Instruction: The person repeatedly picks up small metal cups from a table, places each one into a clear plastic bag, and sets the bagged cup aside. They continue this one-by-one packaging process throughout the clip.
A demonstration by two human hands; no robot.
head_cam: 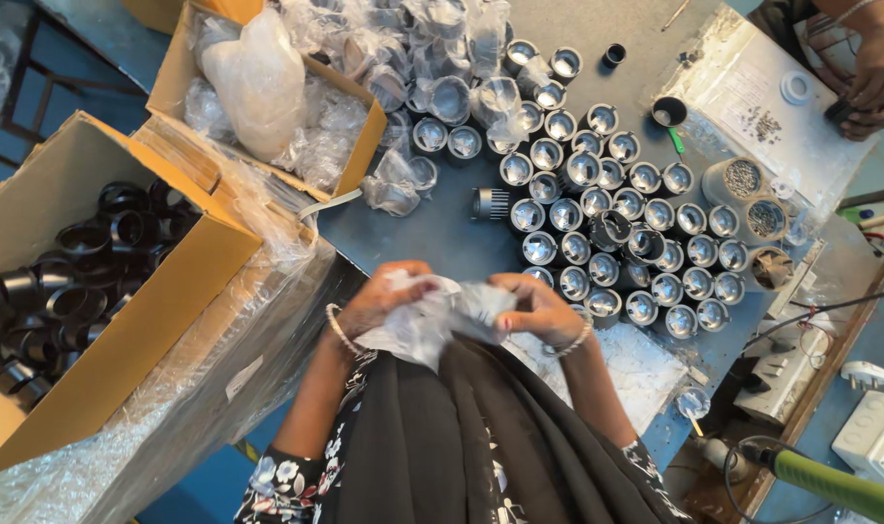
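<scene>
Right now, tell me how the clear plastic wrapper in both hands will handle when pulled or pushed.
The plastic wrapper looks thin and crumpled, so it is probably floppy and very light. Bunched between the left hand and right hand, it likely stretches or tears rather than resists. Its glossy film may be slippery. What is inside cannot be told.

We see a crumpled clear plastic bag [440, 320], whitish and wrinkled, pinched between both hands close to the person's chest. The left hand [379, 303] grips its left edge from above, fingers curled in; the right hand [534, 309] grips the right edge the same way. The bag bunches in the middle and hangs down a little toward the dark garment. Whether anything sits inside it, we cannot tell; the folds hide that.
</scene>
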